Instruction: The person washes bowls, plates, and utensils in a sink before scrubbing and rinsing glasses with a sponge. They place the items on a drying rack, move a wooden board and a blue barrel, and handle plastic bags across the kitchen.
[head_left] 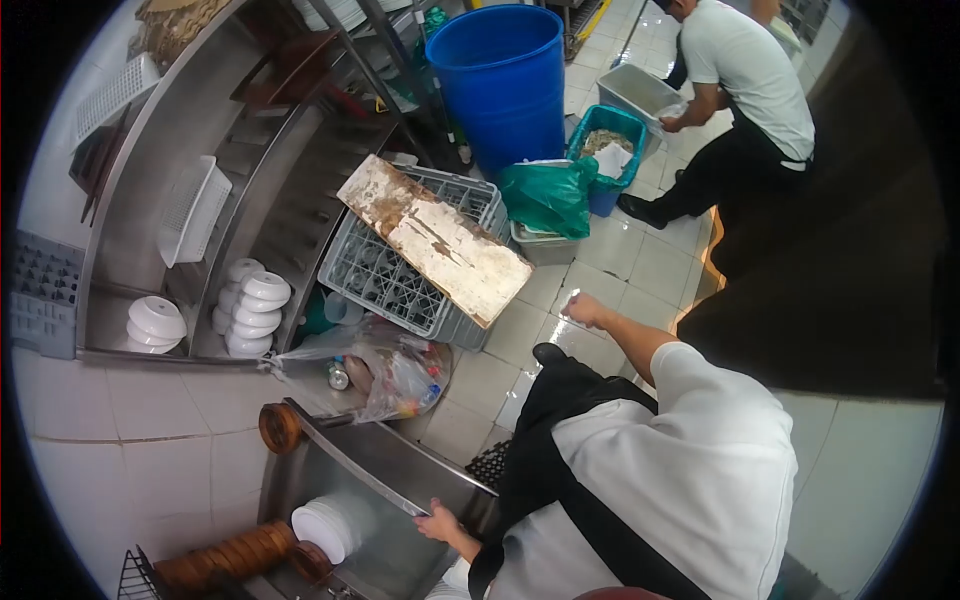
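Observation:
My left hand rests on the metal rim of a sink, its fingers curled over the edge. Above the tiled floor, my right hand is stretched out with its fingers curled in, and no object shows in it. White round dishes are stacked in the sink, beside a row of brown round wooden steamers. Another round wooden piece sits at the sink's corner.
A worn board lies across a grey glass rack. Nearby are a bag of refuse, a blue barrel and a green-lined bin. A co-worker bends over a grey tub. White bowls stand on a metal shelf.

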